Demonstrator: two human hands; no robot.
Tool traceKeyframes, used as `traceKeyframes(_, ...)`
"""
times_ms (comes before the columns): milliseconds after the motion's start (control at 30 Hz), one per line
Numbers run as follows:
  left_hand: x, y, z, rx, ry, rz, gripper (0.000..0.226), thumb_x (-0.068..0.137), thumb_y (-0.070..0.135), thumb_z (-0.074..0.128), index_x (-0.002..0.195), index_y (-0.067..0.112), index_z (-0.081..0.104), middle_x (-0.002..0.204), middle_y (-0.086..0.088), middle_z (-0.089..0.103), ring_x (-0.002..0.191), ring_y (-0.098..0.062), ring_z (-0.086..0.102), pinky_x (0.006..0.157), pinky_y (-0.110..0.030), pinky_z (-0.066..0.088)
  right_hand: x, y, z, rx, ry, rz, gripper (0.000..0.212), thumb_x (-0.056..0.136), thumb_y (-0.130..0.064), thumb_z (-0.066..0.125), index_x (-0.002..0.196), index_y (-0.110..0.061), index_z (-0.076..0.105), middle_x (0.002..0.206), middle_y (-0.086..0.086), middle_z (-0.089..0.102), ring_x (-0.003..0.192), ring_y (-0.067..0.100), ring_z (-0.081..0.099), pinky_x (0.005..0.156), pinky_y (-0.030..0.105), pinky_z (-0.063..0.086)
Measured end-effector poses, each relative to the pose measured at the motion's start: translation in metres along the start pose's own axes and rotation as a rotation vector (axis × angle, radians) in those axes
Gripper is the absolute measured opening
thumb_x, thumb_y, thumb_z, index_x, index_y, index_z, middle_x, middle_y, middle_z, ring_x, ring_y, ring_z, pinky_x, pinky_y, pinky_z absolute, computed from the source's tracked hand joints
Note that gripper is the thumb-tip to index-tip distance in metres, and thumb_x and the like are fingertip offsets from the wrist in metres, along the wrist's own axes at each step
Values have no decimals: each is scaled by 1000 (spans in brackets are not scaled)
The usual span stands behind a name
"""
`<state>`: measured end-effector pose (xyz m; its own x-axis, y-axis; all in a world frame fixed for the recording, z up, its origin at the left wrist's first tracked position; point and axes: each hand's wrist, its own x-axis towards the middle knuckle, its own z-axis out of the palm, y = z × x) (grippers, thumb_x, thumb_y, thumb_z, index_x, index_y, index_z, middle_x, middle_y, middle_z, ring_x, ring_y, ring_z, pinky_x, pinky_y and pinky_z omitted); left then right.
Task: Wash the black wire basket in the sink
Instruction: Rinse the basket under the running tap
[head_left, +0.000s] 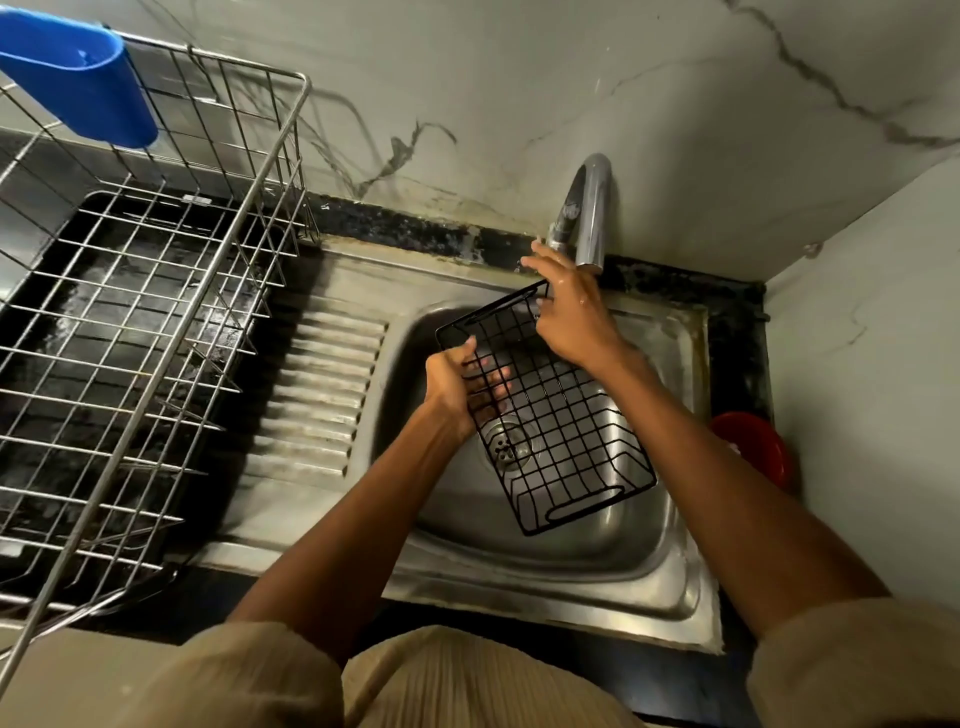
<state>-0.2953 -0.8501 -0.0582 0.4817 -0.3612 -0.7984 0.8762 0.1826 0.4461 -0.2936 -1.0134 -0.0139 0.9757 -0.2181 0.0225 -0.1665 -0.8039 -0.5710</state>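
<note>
Over the sink, both hands' fingers clamp the black wire basket, long axis running far-left to near-right.

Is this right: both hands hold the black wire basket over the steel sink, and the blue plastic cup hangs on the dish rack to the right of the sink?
Not quite. The head view shows the blue plastic cup on the steel wire dish rack to the left of the steel sink. The rest stands: left hand and right hand hold the black wire basket over the sink.

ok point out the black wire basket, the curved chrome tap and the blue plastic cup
black wire basket (563, 431): head view, mesh floor
curved chrome tap (592, 208): head view, spout bend
blue plastic cup (83, 78): head view, side wall
</note>
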Motion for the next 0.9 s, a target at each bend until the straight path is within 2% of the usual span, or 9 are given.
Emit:
traceKeyframes(67, 4, 4, 2, 22, -24, -33, 40, 94, 49, 50, 78, 14, 58, 87, -16, 65, 71, -30, 58, 67, -35, 46, -9, 1, -2, 122, 133, -24, 61, 79, 20, 48, 132, -8, 61, 154, 2, 44, 143, 16, 40, 116, 25, 35)
traceKeyframes(133, 7, 7, 6, 31, -61, -80, 45, 93, 56, 47, 72, 17, 48, 79, -10, 51, 63, -26, 49, 60, -33, 39, -17, 3, 0, 220, 210, -27, 58, 78, 22, 46, 123, -8, 67, 147, 3, 53, 138, 15, 46, 114, 28, 39)
traceKeyframes(267, 9, 4, 16, 74, -41, -141, 57, 91, 67, 42, 66, 17, 45, 70, -11, 53, 57, -25, 49, 59, -30, 37, -27, 1, 2, 299, 230, -14, 48, 79, 21, 46, 107, -8, 73, 126, 0, 66, 121, 10, 60, 103, 25, 48)
traceKeyframes(367, 8, 1, 20, 97, -19, -159, 59, 87, 73, 44, 73, 16, 52, 75, -10, 56, 63, -24, 51, 66, -32, 39, -24, -1, 2, 603, 41, 294, 38, 83, 18, 42, 90, -5, 72, 93, 13, 74, 84, 22, 73, 80, 36, 60)
traceKeyframes(400, 10, 0, 20, 99, -5, -155, 59, 85, 73, 46, 76, 15, 54, 77, -10, 56, 65, -24, 52, 69, -34, 40, -22, 1, 4, 682, 3, 409, 38, 84, 16, 40, 86, -5, 71, 89, 16, 74, 80, 25, 72, 78, 39, 61)
traceKeyframes(500, 11, -4, 18, 129, -16, -144, 60, 79, 77, 48, 71, 17, 50, 77, -8, 53, 64, -24, 51, 71, -37, 41, -18, 10, 4, 682, -25, 574, 33, 88, 10, 44, 90, -9, 71, 100, 15, 72, 93, 24, 70, 86, 37, 59)
traceKeyframes(633, 8, 0, 17, 93, -9, -121, 63, 83, 75, 48, 79, 14, 59, 80, -11, 59, 70, -25, 54, 76, -37, 42, -18, 9, -8, 832, -363, 614, 37, 86, 12, 41, 108, 0, 68, 105, 20, 73, 97, 29, 73, 87, 39, 59)
traceKeyframes(767, 3, 4, 16, 97, -53, -56, 60, 84, 75, 45, 68, 17, 47, 73, -8, 50, 61, -22, 46, 60, -31, 35, -7, 10, -17, 681, -250, 617, 39, 85, 9, 40, 104, -4, 71, 107, 16, 73, 99, 25, 71, 88, 37, 59)
traceKeyframes(900, 2, 11, 14, 141, -27, 23, 61, 90, 67, 48, 68, 14, 69, 77, -9, 59, 65, -22, 52, 61, -31, 38, 0, 9, -23, 665, -407, 635, 39, 84, 7, 37, 104, 0, 70, 105, 20, 74, 97, 30, 73, 86, 42, 60)
